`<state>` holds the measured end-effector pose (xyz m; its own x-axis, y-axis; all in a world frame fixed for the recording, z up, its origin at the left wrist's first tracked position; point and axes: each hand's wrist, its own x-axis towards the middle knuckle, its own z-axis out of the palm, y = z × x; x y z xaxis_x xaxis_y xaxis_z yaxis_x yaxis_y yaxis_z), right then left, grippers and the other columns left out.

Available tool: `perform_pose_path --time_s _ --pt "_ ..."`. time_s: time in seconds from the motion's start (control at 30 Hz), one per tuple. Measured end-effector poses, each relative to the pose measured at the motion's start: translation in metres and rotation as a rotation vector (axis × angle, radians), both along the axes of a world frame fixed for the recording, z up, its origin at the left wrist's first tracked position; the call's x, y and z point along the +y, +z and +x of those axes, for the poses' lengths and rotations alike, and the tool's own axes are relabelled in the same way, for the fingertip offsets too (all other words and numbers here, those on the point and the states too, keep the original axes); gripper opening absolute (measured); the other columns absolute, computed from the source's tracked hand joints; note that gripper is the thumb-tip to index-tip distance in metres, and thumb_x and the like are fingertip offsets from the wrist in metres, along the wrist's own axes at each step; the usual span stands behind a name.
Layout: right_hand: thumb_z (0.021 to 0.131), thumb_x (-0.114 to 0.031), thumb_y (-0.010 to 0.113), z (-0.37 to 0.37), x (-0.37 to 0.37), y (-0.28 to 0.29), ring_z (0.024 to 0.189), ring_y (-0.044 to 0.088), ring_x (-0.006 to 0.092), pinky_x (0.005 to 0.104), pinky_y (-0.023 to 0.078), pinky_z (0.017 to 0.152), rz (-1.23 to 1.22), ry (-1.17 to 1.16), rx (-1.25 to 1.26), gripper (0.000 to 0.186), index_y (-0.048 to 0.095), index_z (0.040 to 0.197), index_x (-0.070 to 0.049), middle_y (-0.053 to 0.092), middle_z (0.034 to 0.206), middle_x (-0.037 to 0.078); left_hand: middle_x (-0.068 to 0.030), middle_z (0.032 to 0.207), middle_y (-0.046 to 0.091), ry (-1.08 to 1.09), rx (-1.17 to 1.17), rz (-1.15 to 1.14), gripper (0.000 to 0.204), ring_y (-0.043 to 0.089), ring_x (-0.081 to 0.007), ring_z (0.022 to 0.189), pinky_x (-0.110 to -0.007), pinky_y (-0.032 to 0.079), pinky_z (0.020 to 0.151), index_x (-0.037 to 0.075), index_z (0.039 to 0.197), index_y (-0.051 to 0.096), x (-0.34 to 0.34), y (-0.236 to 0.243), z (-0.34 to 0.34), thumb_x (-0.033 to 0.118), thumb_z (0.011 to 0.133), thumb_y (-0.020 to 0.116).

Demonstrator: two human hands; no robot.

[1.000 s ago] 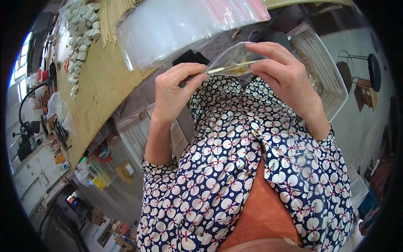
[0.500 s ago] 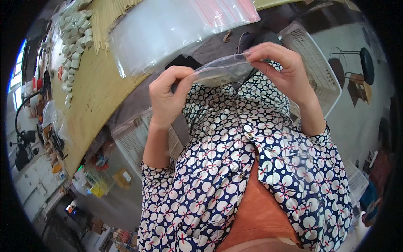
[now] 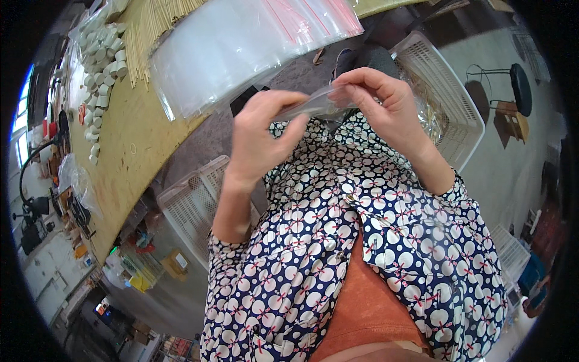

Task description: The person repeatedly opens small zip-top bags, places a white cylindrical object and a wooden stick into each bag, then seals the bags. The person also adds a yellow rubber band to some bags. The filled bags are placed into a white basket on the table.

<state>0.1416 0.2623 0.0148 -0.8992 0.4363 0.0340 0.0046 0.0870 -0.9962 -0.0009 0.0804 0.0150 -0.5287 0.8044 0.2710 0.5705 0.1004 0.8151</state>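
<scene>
A clear plastic bag [image 3: 322, 102] is stretched between my hands, above my lap. My right hand [image 3: 386, 99] pinches its upper right edge between thumb and fingers. At the bag's left end, my left hand [image 3: 262, 136] is slightly blurred, its thumb and forefinger apart with the bag's edge in the gap. Whatever lies inside the bag is mostly hidden by folds and glare. Just beyond my hands, a stack of flat clear zip bags [image 3: 223, 54] with red strips overhangs the edge of the yellowish table [image 3: 142, 148].
Thin wooden sticks [image 3: 137, 51] lie beside the stack, and many white cylinders [image 3: 99, 78] are heaped farther left. A white plastic crate [image 3: 467, 123] holding clear packets stands at right; another crate [image 3: 196, 202] sits below the table's edge. A stool [image 3: 523, 90] is farther right.
My left hand has moved right, toward my right hand, and its thumb and forefinger have spread from their pinch. My right hand has shifted slightly left and down; the bag looks narrower.
</scene>
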Motion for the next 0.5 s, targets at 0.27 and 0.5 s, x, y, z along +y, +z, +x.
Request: perform_pose_path --time_s 0.27,0.5 --pt "0.094 -0.004 0.065 -0.004 -0.006 0.0 0.076 0.073 0.0304 0.0349 0.056 0.065 0.583 -0.097 0.071 0.008 0.066 0.102 -0.003 0.072 0.086 0.013 -0.0096 0.079 0.068 0.098 -0.019 0.091 0.007 0.066 -0.0239 0.072 -0.032 0.053 0.068 0.002 0.085 0.069 0.047 -0.007 0.022 0.001 0.078 0.072" --pt "0.091 -0.006 0.069 -0.005 -0.005 -0.007 0.073 0.071 0.0308 0.0381 0.055 0.062 0.642 -0.12 0.114 0.009 0.065 0.099 -0.006 0.071 0.083 0.011 -0.0038 0.08 0.065 0.053 -0.322 0.055 0.009 0.061 -0.0077 0.072 -0.023 0.05 0.07 0.0 0.091 0.069 0.044 -0.012 0.021 -0.003 0.083 0.069"
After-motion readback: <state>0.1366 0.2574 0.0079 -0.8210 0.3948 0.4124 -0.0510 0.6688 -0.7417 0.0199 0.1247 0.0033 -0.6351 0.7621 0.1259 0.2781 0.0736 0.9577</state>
